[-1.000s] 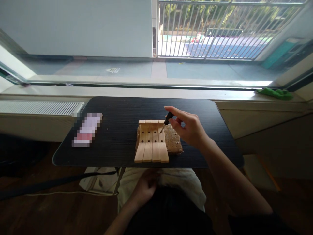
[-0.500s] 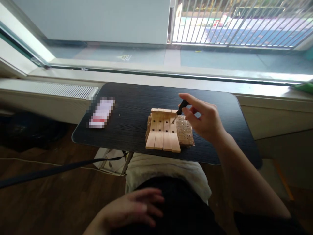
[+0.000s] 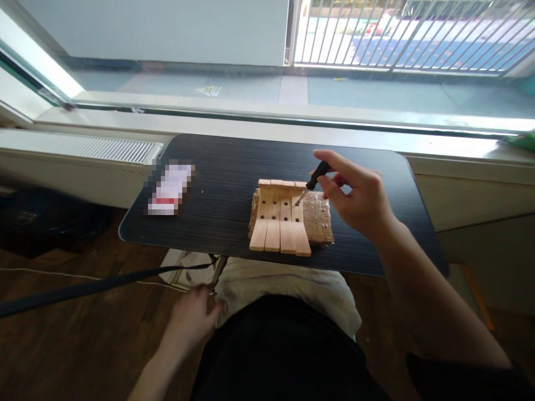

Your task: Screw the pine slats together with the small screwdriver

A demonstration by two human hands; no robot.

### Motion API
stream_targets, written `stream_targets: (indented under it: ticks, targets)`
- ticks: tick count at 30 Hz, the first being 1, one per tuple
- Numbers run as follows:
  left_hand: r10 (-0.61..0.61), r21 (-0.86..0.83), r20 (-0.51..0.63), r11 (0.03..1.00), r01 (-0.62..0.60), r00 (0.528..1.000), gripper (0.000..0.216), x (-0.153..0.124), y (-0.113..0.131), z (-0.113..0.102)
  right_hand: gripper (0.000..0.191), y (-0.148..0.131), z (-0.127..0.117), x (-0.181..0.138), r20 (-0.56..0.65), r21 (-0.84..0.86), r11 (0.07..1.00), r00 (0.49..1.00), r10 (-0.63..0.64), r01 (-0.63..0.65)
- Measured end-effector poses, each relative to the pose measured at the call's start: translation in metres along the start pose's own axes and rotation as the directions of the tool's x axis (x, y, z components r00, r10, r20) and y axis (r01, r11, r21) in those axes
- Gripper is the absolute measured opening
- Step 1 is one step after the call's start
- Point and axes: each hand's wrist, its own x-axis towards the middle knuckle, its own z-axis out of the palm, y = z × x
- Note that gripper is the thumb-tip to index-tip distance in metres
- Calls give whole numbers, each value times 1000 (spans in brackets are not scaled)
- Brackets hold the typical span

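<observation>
Several pale wooden slats (image 3: 279, 221) with drilled holes lie side by side on a brown perforated board (image 3: 318, 219), near the front of a black table (image 3: 234, 167). My right hand (image 3: 355, 195) pinches a small black-handled screwdriver (image 3: 314, 177), its tip down at a hole in the rightmost slat. My left hand (image 3: 190, 320) is down beside my lap, below the table, touching the light cloth (image 3: 288, 289) at its left edge. Its fingers are mostly hidden.
A blurred white and red item (image 3: 168, 188) lies at the table's left. Behind are a radiator grille (image 3: 92, 147), a window sill and a railed window. A dark strap (image 3: 96, 287) runs over the wooden floor at left. Something green (image 3: 524, 140) rests on the sill far right.
My left hand has moved off my lap to the left edge of the cloth. The right hand keeps the screwdriver at the rightmost slat. The view has shifted slightly.
</observation>
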Motion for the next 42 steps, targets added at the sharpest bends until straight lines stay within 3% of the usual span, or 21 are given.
stream_targets:
  ticks: [1,2,6,10,13,16,18,21,23,27,29,32,36,39,42]
  targets:
    - [22,122,-127,992,-6,992,44,8,-7,-8,47,1,0,0,0,2,1000,1000,-1,1]
    - [22,190,-182,982,13,983,41,14,-13,-16,48,1,-1,0,-2,4,1000,1000,-4,4]
    - [58,115,43,991,-63,997,38,19,-13,-31,49,-2,-2,1,15,20,999,999,-32,32]
    - [119,44,116,991,-125,986,37,11,19,-19,46,-7,-4,6,36,54,995,996,-85,83]
    - [171,-64,296,985,-159,940,48,1,49,-14,46,-7,-3,9,35,89,992,995,-89,86]
    - [289,-252,336,945,-210,896,51,-7,78,-12,46,-6,-2,9,40,92,994,998,-57,53]
    - [391,-422,192,861,-284,900,48,-7,96,-9,46,-6,-2,10,46,88,995,998,-50,46]
    - [464,-484,-192,722,-495,865,36,5,116,-1,44,-6,-4,11,56,100,993,996,-65,59]
    - [472,-454,-376,656,-603,797,27,16,124,4,43,-6,-5,12,60,102,993,996,-72,66]
    - [481,-383,-602,527,-759,638,11,33,135,5,43,-8,-7,14,66,72,995,995,-79,74]
    - [497,-345,-652,478,-808,573,14,41,139,1,42,-9,-7,15,75,64,994,993,-95,90]
    - [495,-293,-677,497,-817,544,18,58,145,-6,41,-10,-8,17,84,40,993,990,-117,114]
    - [537,-98,-621,670,-736,571,20,86,148,-5,41,-11,-10,20,101,68,985,981,-165,158]
    - [598,7,-530,713,-702,602,21,104,148,2,42,-11,-9,21,120,87,982,976,-180,170]
    - [584,-22,-501,729,-684,638,33,116,151,12,42,-11,-7,22,100,98,979,977,-186,176]
